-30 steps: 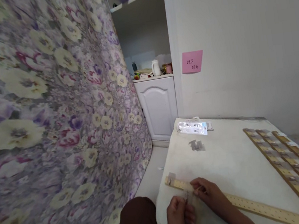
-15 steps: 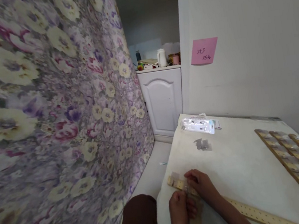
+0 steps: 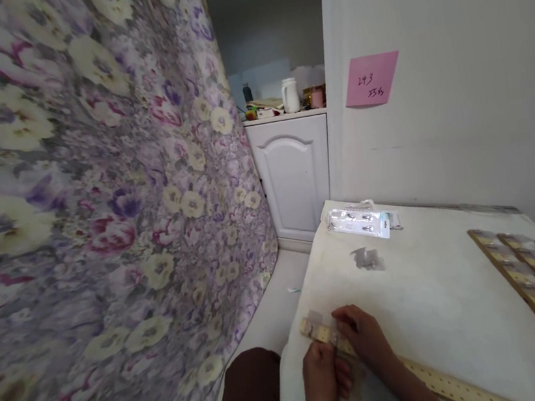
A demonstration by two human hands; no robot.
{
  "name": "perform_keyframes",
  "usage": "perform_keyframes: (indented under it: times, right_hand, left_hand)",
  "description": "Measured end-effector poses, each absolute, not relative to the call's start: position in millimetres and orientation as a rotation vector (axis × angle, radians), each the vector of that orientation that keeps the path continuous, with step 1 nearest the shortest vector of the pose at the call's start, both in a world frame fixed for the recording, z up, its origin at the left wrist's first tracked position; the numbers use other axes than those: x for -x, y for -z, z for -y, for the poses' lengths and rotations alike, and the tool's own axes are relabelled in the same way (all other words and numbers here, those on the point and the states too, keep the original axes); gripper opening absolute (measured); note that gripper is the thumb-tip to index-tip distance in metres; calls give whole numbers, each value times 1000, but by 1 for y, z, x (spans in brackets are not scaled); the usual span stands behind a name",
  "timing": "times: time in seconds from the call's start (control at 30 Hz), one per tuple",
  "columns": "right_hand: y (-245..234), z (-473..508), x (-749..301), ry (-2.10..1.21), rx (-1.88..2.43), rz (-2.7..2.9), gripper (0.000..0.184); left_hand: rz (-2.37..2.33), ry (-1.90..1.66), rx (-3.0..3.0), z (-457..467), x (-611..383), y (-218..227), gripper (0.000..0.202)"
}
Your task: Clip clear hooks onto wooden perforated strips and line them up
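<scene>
A pale wooden strip with rows of holes point(image 3: 446, 382) lies along the near edge of the table, its far end between my hands. Near that end, small clear plastic pieces point(image 3: 315, 316) with metal bits sit on the wood. My left hand point(image 3: 320, 372) is closed at the strip's near side, thumb bent over curled fingers; what it grips is too small to name. Across the strip, my right hand point(image 3: 361, 333) bends its thumb and fingers together by another clear piece, and its fingertips hide what they pinch.
Several grey-clear plastic pieces point(image 3: 368, 258) lie farther up the white-covered table point(image 3: 421, 285). Behind them is a clear blister pack point(image 3: 358, 223). Filled wooden strips point(image 3: 530, 287) line the right side. A floral curtain point(image 3: 154, 241) hangs at left, beside a white cabinet point(image 3: 297, 180).
The view has shifted slightly. Both hands stay at the strip's far end, with only small finger movements.
</scene>
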State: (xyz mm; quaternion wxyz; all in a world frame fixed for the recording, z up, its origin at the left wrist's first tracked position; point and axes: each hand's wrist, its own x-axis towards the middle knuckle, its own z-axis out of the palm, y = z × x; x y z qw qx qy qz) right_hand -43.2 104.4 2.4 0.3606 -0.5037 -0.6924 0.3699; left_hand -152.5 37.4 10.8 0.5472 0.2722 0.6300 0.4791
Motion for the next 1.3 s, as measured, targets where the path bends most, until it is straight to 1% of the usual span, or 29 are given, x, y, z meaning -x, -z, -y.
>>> perform_keyframes:
  times: [0.27, 0.53, 0.9, 1.13, 1.3]
  right_hand:
    - [-5, -103, 48, -894, 1358, 1767, 25]
    - [-4, -105, 47, -901, 1391, 1759, 25]
    - [0, -104, 46, -912, 1387, 1741, 25]
    - [-4, -102, 45, -918, 1384, 1775, 25]
    - [-7, -102, 45, -935, 1399, 1784, 25]
  left_hand:
    - [-1528, -1143, -690, -39, 156, -10, 37]
    - [-1512, -1142, -737, -39, 154, -11, 41]
    - [-1525, -1136, -734, -39, 152, -7, 40]
    - [-1528, -1124, -720, -39, 152, -5, 36]
    - [-1526, -1115, -726, -38, 150, -9, 40]
